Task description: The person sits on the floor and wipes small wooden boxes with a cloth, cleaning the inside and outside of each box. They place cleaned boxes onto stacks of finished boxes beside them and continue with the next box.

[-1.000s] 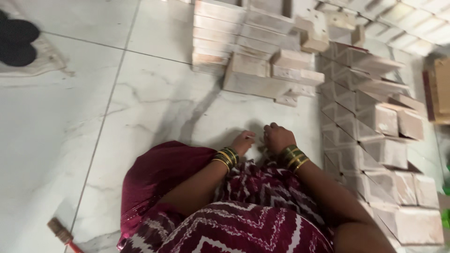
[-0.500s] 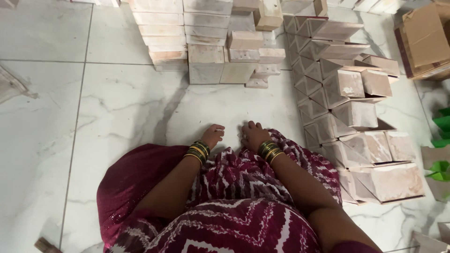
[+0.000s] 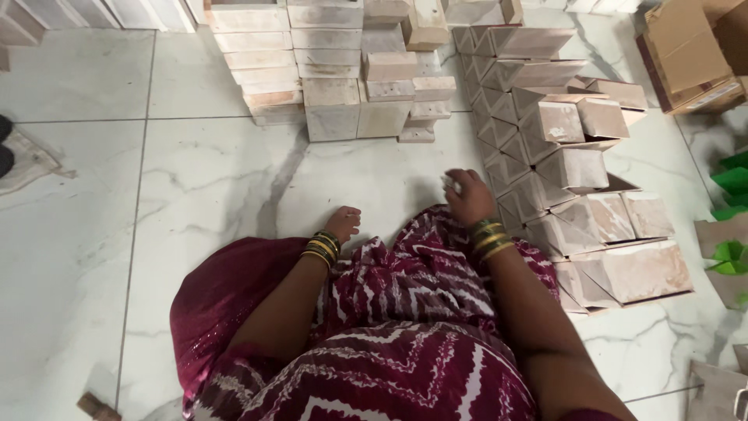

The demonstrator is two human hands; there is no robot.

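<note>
You are sitting on a floor (image 3: 195, 179) of large pale tiles veined with grey, thin dark joints running between them, and your lap is covered by maroon cloth (image 3: 405, 327) with a white zigzag print. Your left hand (image 3: 344, 223) rests low by your knee, fingers curled loosely inward, touching or almost touching the tile; it holds nothing that can be seen. Gold and dark bangles (image 3: 322, 248) ring that wrist. Your right hand (image 3: 467, 195) is lifted slightly ahead of the knee, closed around a small whitish thing (image 3: 450, 185) that shows only at the thumb side; what it is cannot be told. It sits just beside the nearest of the folded boxes (image 3: 576, 168), a long slanting row of pale pink-marbled cartons leaning on one another along your right. Straight ahead, well apart from both hands, flat stacks of the same pale cartons (image 3: 269, 58) lie in neat piles. At the far right edge are brown cardboard boxes (image 3: 686, 47) and some green folded pieces (image 3: 732, 179). At the far left a scrap of grey cloth (image 3: 27, 160) lies on the tile, and a small wooden piece (image 3: 97, 407) sits near the bottom left corner.
</note>
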